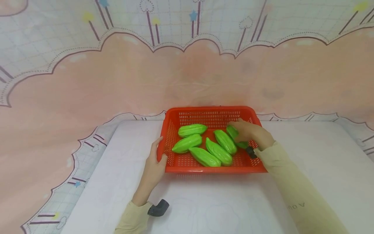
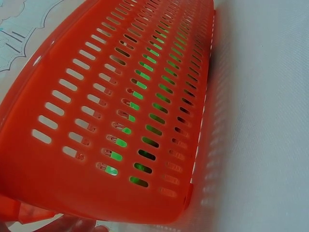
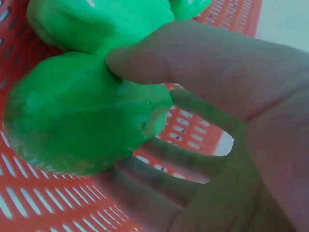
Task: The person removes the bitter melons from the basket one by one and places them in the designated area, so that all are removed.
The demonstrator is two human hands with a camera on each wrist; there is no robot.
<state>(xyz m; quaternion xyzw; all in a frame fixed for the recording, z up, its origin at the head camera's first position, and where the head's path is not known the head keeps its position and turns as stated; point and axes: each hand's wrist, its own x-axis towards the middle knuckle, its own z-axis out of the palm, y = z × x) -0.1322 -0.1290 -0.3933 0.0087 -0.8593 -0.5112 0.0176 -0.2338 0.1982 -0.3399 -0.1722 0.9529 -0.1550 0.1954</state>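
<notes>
A red plastic basket (image 1: 216,169) with slotted walls holds several glossy green ridged gourds (image 1: 219,152). At its left side, my left hand (image 1: 153,165) grips the rim, with the thumb near the front corner. Only a bit of those fingers shows low in the left wrist view, under the basket's wall (image 2: 96,193). My right hand (image 1: 252,132) reaches inside at the right end and holds the rightmost gourd (image 3: 87,116). Its thumb presses the gourd's top and the other fingers curl beneath. In the head view that hand partly covers this gourd.
The basket stands on a white-covered table (image 1: 198,208), near its back edge. Behind rises a peach cloth (image 1: 140,81) with cloud and star patterns. A dark wrist mount (image 1: 158,208) sits at my left sleeve, another dark piece (image 1: 251,152) at the right cuff.
</notes>
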